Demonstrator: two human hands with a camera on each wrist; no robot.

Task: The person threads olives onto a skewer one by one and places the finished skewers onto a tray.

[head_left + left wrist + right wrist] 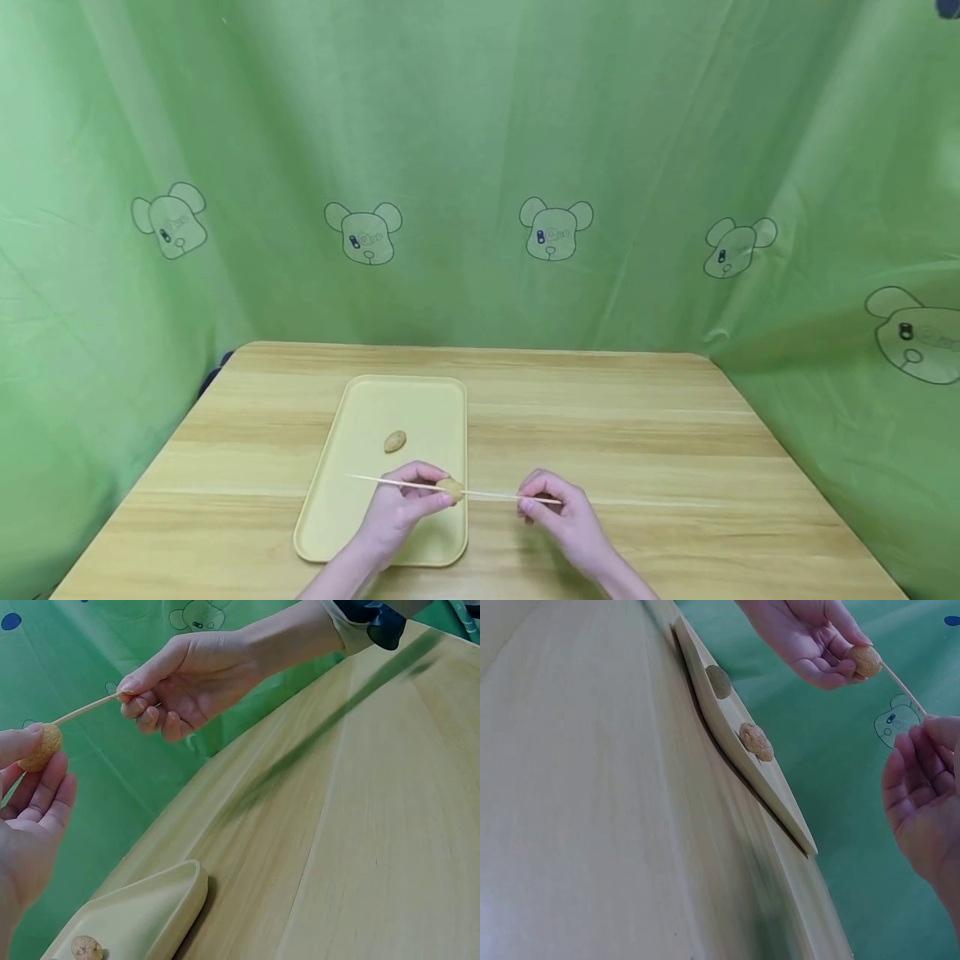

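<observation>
Currently, the left hand (401, 504) pinches a wrinkled tan ball (450, 490) above the tray (420, 400); the right hand (562, 512), thumb and finger together, pinches a thin stick (491, 495). The stick shows on both sides of the ball, its long axis running left to right. An oval brown piece (394, 441) lies on the smooth, round-cornered tray.

left grip (405, 502) is in a pinch, thumb (15, 745) pressed over the top and the other fingers (46, 787) gathered underneath it. right grip (561, 508) sits across from it, a bit apart, also pinching, thumb against index, remaining fingers kinda loosely curled below, palm (193, 697) turned toward the left grip. left forearm (345, 575) slants back and outward behind its grip, and the right forearm (626, 579) mirrors that behind its own.
</observation>
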